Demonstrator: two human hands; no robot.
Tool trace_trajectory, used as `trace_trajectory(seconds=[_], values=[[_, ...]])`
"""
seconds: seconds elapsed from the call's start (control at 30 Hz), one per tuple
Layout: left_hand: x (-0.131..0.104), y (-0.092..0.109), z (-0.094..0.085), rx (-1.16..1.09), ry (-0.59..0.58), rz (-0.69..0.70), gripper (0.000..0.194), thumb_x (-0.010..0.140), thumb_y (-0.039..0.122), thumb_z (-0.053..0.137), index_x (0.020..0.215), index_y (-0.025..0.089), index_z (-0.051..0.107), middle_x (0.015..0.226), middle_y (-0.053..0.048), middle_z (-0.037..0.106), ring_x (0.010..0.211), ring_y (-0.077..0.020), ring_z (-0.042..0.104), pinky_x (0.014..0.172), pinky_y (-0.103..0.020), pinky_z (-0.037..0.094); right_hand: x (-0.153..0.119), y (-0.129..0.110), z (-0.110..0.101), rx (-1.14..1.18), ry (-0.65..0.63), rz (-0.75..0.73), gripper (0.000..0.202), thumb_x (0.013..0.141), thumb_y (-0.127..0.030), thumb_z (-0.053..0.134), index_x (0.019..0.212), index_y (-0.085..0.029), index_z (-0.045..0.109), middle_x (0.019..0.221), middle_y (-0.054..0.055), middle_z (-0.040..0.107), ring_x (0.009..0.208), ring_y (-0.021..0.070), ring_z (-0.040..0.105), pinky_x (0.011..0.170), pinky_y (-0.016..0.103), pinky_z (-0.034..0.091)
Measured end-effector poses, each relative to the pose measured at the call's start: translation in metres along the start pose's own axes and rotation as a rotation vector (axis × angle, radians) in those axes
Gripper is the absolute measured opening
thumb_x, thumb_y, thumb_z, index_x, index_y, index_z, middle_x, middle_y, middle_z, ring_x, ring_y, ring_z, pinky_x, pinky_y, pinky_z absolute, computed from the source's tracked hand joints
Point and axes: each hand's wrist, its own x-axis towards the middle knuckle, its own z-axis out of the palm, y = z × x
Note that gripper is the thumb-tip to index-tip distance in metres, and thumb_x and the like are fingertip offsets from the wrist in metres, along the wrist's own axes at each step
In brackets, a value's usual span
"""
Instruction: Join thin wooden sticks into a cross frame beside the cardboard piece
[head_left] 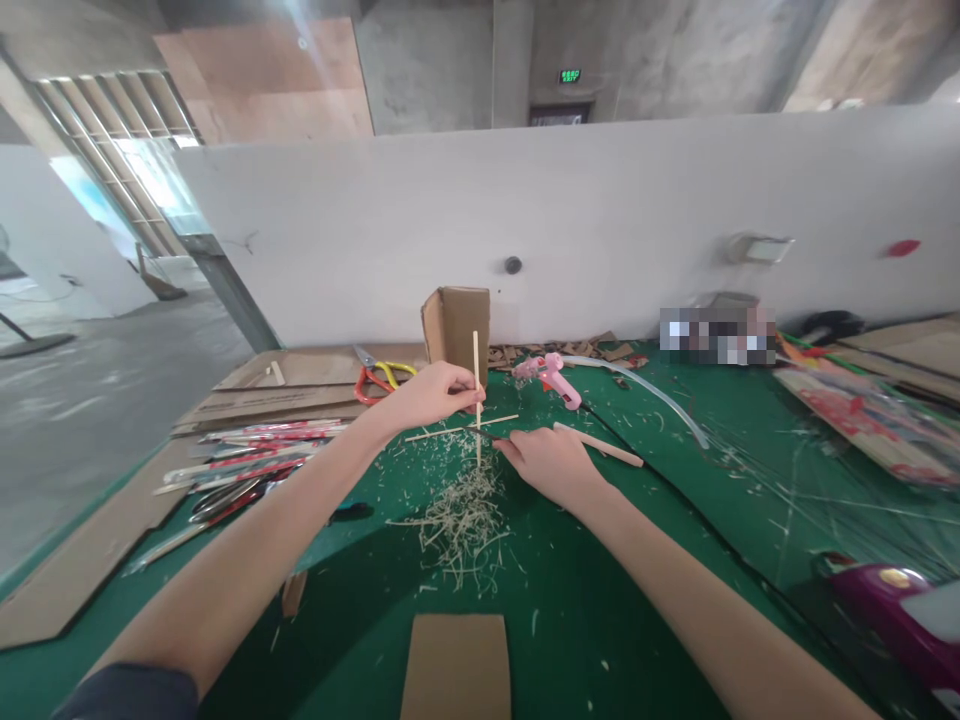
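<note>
My left hand [446, 392] pinches a thin wooden stick [476, 360] and holds it upright above the table. My right hand [551, 462] grips a knife [611, 449] with a pale wooden handle. Its dark narrow blade lies against the stick's lower part, below my left fingers. Another thin stick [427, 434] lies crosswise just behind the blade. Under the upright stick is a loose pile of curled wood shavings [461, 525]. A folded cardboard piece [466, 322] stands directly behind my left hand.
Scissors [382, 378] with red and yellow handles lie on cardboard at the left, near several wrapped packets [255, 455]. A pink glue gun [555, 380] and its black cable are on the right. A cardboard rectangle [456, 668] lies in front. A purple object [892, 620] sits at the right edge.
</note>
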Motion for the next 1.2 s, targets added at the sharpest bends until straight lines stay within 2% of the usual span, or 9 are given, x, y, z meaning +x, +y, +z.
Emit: trace_trajectory(seconds=[0.1,0.27,0.53,0.63,0.73,0.87,0.93,1.07,1.2], values=[[-0.001,0.002,0.0,0.024,0.016,0.015,0.026,0.08,0.039,0.05,0.076,0.017,0.064,0.074,-0.005,0.069,0.063,-0.0138,0.058,0.058,-0.026,0.039,-0.002,-0.001,0.001,-0.006,0.014,-0.002,0.056,0.092,-0.049,0.017,0.08,-0.02,0.064,0.071,0.006,0.066,0.067,0.0189,0.063,0.062,0.026,0.039],[-0.003,0.004,0.0,0.023,0.015,0.02,0.024,0.079,0.036,0.051,0.076,0.016,0.063,0.077,-0.005,0.07,0.067,-0.0143,0.06,0.06,-0.026,0.04,-0.009,-0.004,0.006,-0.036,-0.049,-0.075,0.056,0.091,-0.051,0.019,0.079,-0.02,0.064,0.068,0.007,0.066,0.065,0.0191,0.062,0.059,0.026,0.037],[-0.002,0.003,-0.003,0.021,-0.017,0.025,0.026,0.08,0.037,0.049,0.081,0.016,0.064,0.079,-0.005,0.07,0.069,-0.0145,0.06,0.061,-0.026,0.041,-0.005,0.004,0.004,-0.017,0.102,0.061,0.057,0.092,-0.049,0.014,0.078,-0.019,0.061,0.066,0.006,0.065,0.062,0.0174,0.061,0.056,0.025,0.031],[-0.002,0.003,-0.004,0.014,-0.051,0.035,0.026,0.081,0.036,0.048,0.086,0.016,0.064,0.085,-0.006,0.07,0.073,-0.0146,0.061,0.063,-0.025,0.042,-0.001,0.008,0.004,-0.01,0.118,0.069,0.059,0.091,-0.05,0.013,0.077,-0.019,0.061,0.065,0.006,0.065,0.061,0.0179,0.061,0.056,0.025,0.031],[-0.003,0.002,-0.005,0.022,-0.067,0.044,0.025,0.081,0.034,0.048,0.09,0.016,0.063,0.087,-0.007,0.07,0.076,-0.015,0.062,0.065,-0.025,0.043,-0.001,0.007,0.006,-0.01,0.097,0.053,0.06,0.091,-0.051,0.013,0.079,-0.019,0.062,0.067,0.007,0.065,0.063,0.0181,0.061,0.057,0.025,0.032],[-0.003,0.001,-0.004,0.013,-0.076,0.036,0.026,0.082,0.034,0.047,0.092,0.015,0.062,0.088,-0.007,0.069,0.078,-0.0152,0.062,0.067,-0.026,0.043,-0.004,0.005,0.008,-0.036,-0.008,-0.068,0.059,0.09,-0.054,0.016,0.08,-0.019,0.062,0.064,0.007,0.064,0.062,0.018,0.061,0.058,0.025,0.033],[-0.003,0.001,-0.004,0.012,-0.076,0.038,0.027,0.081,0.034,0.047,0.093,0.015,0.062,0.089,-0.007,0.069,0.079,-0.0153,0.062,0.068,-0.026,0.043,-0.005,0.003,0.005,-0.044,-0.02,-0.089,0.059,0.09,-0.054,0.016,0.081,-0.019,0.063,0.063,0.007,0.064,0.061,0.018,0.061,0.058,0.025,0.034],[-0.002,0.001,-0.004,0.058,-0.072,0.053,0.028,0.082,0.036,0.046,0.09,0.015,0.063,0.087,-0.007,0.069,0.076,-0.0151,0.06,0.066,-0.027,0.041,-0.003,0.0,-0.003,-0.034,0.079,0.022,0.06,0.091,-0.05,0.011,0.083,-0.019,0.062,0.067,0.008,0.065,0.063,0.0196,0.061,0.058,0.027,0.035],[-0.002,-0.001,-0.003,0.075,-0.054,0.048,0.029,0.082,0.037,0.045,0.088,0.015,0.063,0.087,-0.007,0.069,0.076,-0.015,0.06,0.065,-0.026,0.041,-0.001,-0.003,-0.004,-0.015,0.055,0.034,0.06,0.091,-0.05,0.014,0.08,-0.017,0.063,0.067,0.011,0.065,0.063,0.0205,0.062,0.059,0.028,0.036]])
